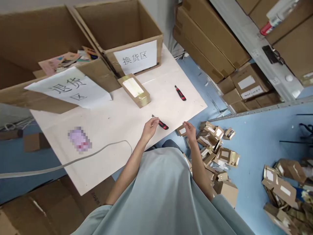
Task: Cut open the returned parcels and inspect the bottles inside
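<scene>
My left hand (149, 128) is over the table's near edge, thumb and fingers pinched together. Its fingertips overlap a black-and-red utility knife (163, 124), whose blade tip shows past them; whether they touch it I cannot tell. My right hand (190, 131) is just off the table's edge, fingers drawn together in a pinch. Anything between its fingertips is too small to make out. Beside and below it shows a small cardboard box (181, 130) with a white label. A second utility knife (180, 93) lies farther back on the table, and a taped carton (144, 99) sits near its middle.
Two large open cartons, the left box (97, 72) and the right box (159, 45), carry paper signs. A grey cable (93, 154) and a blurred purple item (79, 138) lie on the white table (117, 124). Opened boxes (227, 156) litter the floor; shelving (256, 52) stands right.
</scene>
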`<state>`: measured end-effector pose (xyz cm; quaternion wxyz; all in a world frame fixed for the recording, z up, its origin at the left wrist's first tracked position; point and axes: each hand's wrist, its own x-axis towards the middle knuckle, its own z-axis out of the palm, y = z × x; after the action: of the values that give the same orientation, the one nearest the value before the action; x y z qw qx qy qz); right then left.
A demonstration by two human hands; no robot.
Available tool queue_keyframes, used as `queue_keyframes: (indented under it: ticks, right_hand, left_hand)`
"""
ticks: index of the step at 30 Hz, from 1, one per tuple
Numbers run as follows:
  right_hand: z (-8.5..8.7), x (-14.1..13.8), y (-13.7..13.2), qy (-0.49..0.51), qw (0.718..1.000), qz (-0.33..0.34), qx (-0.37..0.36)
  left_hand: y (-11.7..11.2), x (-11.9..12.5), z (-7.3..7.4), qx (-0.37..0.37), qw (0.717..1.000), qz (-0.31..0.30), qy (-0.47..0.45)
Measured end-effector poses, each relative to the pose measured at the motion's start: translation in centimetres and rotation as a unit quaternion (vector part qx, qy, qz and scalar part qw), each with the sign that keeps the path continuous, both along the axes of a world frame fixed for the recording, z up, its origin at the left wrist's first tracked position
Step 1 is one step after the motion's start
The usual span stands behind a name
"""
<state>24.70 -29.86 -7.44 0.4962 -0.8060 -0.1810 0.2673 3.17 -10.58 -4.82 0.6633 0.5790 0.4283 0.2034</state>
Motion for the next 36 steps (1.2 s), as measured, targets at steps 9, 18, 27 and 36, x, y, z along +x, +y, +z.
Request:
queue_keyframes:
  ticks: [9,18,27,36]
  right_hand:
    - [2.0,-0.5,11.4,0.042,0.990,0.134,-0.005]
    - [-0.4,2.2,24.2,0.071,0.959,0.274,-0.005]
    - [-5.0,2.5,32.4,0.100,0.917,0.384,-0.042]
    - [-5.5,4.4,35.0,-0.051,0.893,0.446,-0.022]
  left_hand:
    - [3.4,-4.9,-0.9,-0.041,0.989,0.139,0.012]
    - [8.9,-2.9,-4.5,-0.038,0.961,0.265,0.076]
    - [13.0,4.5,-8.4,0.099,0.957,0.233,0.143]
    - [7.9,11.1,-8.0,0.117,0.948,0.253,0.157]
